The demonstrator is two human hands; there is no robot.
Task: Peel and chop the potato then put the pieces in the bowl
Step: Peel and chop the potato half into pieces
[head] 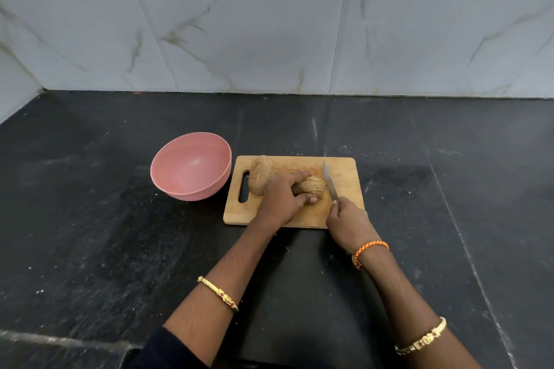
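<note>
Wood: a pale cutting board is lying on the black stone counter, handle slot to the left, w/ two brown pieces of potato on it. The sliced potato half is sitting near the board's centre, cut into thin slices that are standing together, skin showing on them. The left hand is gripping this half from the left side, fingers curled over the top and thumb pressing at the near side, approx. holding the slices in one block. The uncut potato half is lying just behind and left of that hand, near the slot, apart from the blade.

The right hand is clenching the knife by its handle, which is hidden inside the fist; index finger is lying up toward the blade's base. The blade is pointing away from the person, just right of the sliced half; whether it is touching the last slice cannot be told. Its tip is over the board's far right part.

A pink bowl is standing on the counter just left of the board, close to the board's left edge, nothing visible inside. Marbled white tiles are forming the back wall. Wrists: gold bangles on both arms, plus an orange braided thread on the right.
</note>
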